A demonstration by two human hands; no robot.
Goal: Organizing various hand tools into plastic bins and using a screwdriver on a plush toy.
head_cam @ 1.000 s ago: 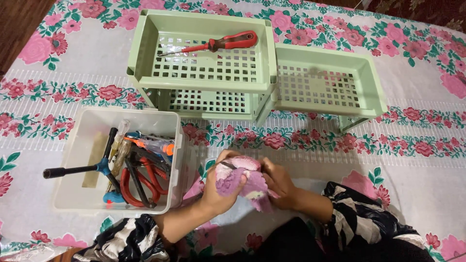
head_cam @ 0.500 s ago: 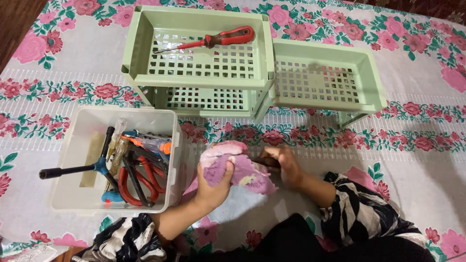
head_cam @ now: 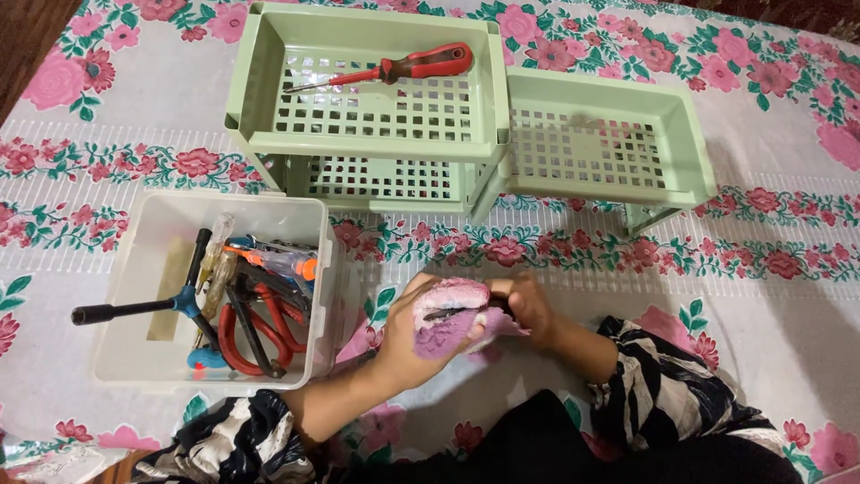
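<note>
Near the front edge of the desk, my left hand (head_cam: 412,327) is wrapped around a pink-and-purple cloth (head_cam: 448,318), while my right hand (head_cam: 528,305) pinches a dark, slim tool (head_cam: 445,313) half buried in its folds. I judge this a wiping step; next, the tool needs turning inside the cloth. Beside them sits a white bin (head_cam: 143,358) of tools, beyond it green baskets (head_cam: 618,193), one holding a red screwdriver (head_cam: 394,68). A floral tablecloth (head_cam: 761,269) covers everything.
</note>
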